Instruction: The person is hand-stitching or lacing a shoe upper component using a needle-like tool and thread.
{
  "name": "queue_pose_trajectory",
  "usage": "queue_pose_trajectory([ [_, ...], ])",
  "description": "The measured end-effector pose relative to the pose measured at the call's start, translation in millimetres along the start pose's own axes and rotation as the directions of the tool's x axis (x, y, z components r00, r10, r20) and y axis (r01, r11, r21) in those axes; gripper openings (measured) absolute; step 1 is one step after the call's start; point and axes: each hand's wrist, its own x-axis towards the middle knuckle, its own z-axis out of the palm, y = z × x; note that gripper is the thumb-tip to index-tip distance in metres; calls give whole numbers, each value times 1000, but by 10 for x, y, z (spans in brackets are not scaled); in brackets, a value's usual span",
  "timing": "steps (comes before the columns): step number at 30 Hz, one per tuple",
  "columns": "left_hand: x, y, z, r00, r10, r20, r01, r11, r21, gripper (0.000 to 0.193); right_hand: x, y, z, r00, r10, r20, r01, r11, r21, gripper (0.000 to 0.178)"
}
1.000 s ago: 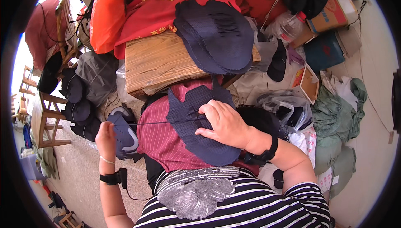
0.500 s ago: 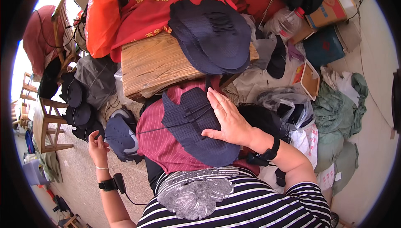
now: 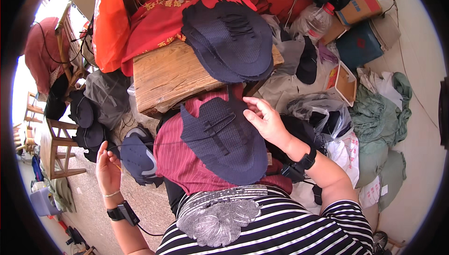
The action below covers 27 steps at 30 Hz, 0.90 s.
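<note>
A dark navy knitted shoe upper [image 3: 243,159], flat and textured, lies across the maroon striped cloth [image 3: 170,159] on my lap. Dark cords cross its middle in stitched lines. One thin dark cord [image 3: 154,143] stretches from the upper toward the left. My left hand [image 3: 108,164], out at that side, holds the cord's far end between its fingers. Just off the upper's right edge is my right hand [image 3: 267,122], its fingers curved and apart with nothing in them. Beyond, a stack of similar navy uppers [image 3: 234,44] rests on a wooden stool [image 3: 156,75].
Behind the stool hang a red cloth [image 3: 206,2] and an orange-red plastic bag [image 3: 110,30]. More dark uppers [image 3: 89,124] and a blue-and-grey shoe [image 3: 140,154] are at the left, near a small wooden chair [image 3: 54,147]. Clear plastic bags [image 3: 322,107] and green cloth [image 3: 374,114] lie at the right.
My right hand has lifted off the upper and moved to the right, its fingers curling. My left hand stays out at the left with the cord. The view has shifted slightly.
</note>
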Motion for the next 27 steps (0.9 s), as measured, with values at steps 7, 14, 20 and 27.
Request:
queue_pose_trajectory([
  [7, -476, -150, 1301, 959, -173, 225, 150, 982, 117, 36, -144, -86, 163, 880, -458, 127, 466, 781, -416, 60],
  [14, -627, -533, 1986, 898, -149, 413, -73, 877, 475, 21, -310, -100, 345, 974, -182, 135, 197, 975, -105, 64],
  [20, -624, -658, 2165, 903, -133, 409, -224, 667, 711, 12, -476, -204, 343, 960, -210, 182, 261, 908, -328, 92],
  [27, -560, -828, 2257, 923, -141, 359, -71, 853, 517, 11, -410, -77, 343, 919, -304, 250, 383, 838, -388, 107],
])
